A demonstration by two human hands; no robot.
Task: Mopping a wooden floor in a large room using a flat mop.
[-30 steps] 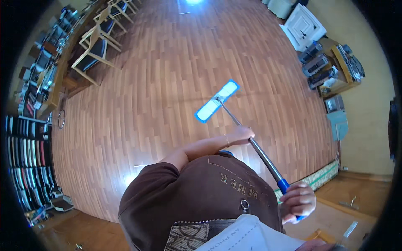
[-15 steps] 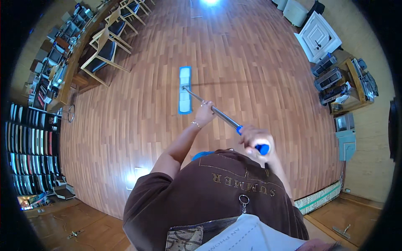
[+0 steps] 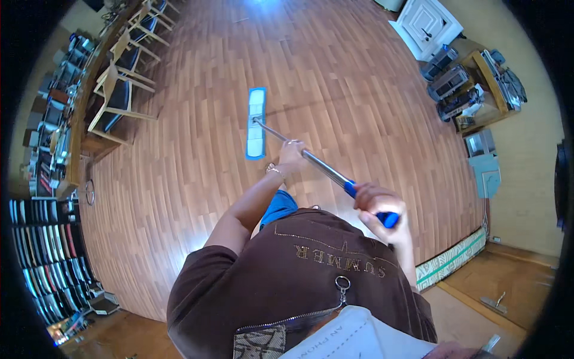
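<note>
A flat mop point(image 3: 256, 139) with a blue-edged, pale pad rests on the wooden floor ahead of me, its long side pointing away. Its metal pole point(image 3: 326, 169) slants back toward my right side. My left hand point(image 3: 292, 154), with a bracelet at the wrist, is wrapped round the pole partway up. Higher, my right hand point(image 3: 381, 209) grips the blue handle point(image 3: 388, 219), whose end pokes out of the fist. Part of one blue trouser leg point(image 3: 278, 207) shows beyond my brown shirt.
Along the left stand wooden chairs point(image 3: 113, 99) at a long cluttered desk point(image 3: 75, 161), and racks of upright folders point(image 3: 51, 239). On the right are a white door panel point(image 3: 426, 27), a wooden shelf point(image 3: 487, 78) with dark devices beside it, and a long patterned bundle point(image 3: 451, 261) by the doorway.
My view has turned and shifted, so chairs and shelf sit differently. A blue trouser leg now shows more, stepped forward on the left. Both hands keep their hold on the mop.
</note>
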